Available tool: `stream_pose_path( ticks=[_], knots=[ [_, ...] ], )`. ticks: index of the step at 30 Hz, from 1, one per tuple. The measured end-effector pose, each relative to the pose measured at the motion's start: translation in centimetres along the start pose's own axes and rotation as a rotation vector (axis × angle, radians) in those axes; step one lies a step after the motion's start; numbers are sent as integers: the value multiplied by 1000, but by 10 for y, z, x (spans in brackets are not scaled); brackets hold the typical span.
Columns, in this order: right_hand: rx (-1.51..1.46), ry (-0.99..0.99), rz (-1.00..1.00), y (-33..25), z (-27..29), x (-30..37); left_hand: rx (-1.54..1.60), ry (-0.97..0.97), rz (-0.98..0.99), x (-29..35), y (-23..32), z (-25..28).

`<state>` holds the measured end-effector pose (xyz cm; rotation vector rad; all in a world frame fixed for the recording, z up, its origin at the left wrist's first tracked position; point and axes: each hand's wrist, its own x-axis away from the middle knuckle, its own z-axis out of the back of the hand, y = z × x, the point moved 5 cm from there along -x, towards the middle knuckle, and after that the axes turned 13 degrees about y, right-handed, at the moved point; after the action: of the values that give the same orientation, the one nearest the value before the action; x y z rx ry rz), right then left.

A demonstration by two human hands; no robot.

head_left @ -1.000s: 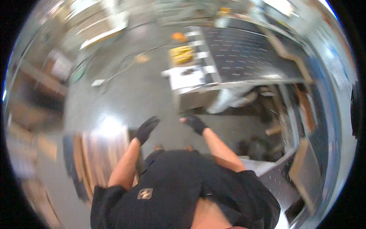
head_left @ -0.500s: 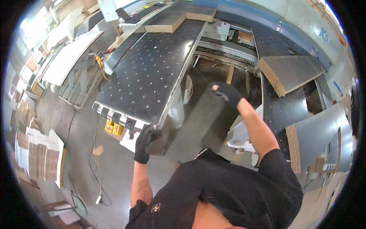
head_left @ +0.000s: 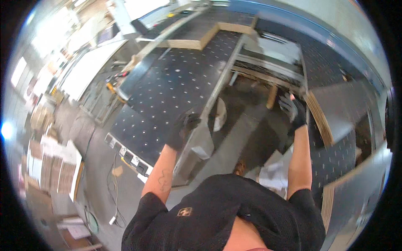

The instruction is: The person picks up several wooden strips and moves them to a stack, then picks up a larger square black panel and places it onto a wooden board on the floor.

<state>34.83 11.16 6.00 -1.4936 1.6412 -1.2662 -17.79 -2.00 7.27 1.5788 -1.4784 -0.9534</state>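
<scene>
My left hand [head_left: 184, 129], in a dark glove, is over the right edge of the black perforated table [head_left: 167, 92]. Its fingers are smeared by motion, and whether it touches the surface I cannot tell. Further right, my gloved right hand [head_left: 294, 112] is raised over the gap between the tables, its fingers apart and nothing seen in them. One fingertip shows bare. Beside it, on the right-hand perforated table [head_left: 333, 165], lies a dark-faced stack of panels [head_left: 341, 106] with layered, light brown edges.
Another layered stack [head_left: 354, 192] stands at the lower right. An angled dark stack [head_left: 184, 44] lies across the left table's far end. Machine rails [head_left: 272, 62] span the gap's back. A pale bin [head_left: 220, 115] stands below. A cable [head_left: 113, 188] trails over the floor at left.
My left hand has moved from the left table's front corner up along its right edge. My right hand has shifted right, toward the nearby stack. The whole view has turned and shifted.
</scene>
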Motion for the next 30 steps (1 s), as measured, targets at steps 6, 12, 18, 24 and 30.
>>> stream_pose_path(
  ticks=[6, 12, 18, 24, 30],
  knots=[
    [66, -39, -183, 44, 3, -150, -29, 446, 107, -122, 41, 134],
    [-174, 11, -292, 69, -2, -185, -481, 957, -186, -148, 116, 342],
    [309, 340, 336, 39, -8, -203, -822, 1314, -429, -166, 206, 472],
    [-24, 316, -86, 30, 14, -252, -300, 1168, -460, -206, 232, 489],
    [0, 266, -255, 51, -1, -289, -772, 1546, -366, -213, 249, 538]
  ],
)
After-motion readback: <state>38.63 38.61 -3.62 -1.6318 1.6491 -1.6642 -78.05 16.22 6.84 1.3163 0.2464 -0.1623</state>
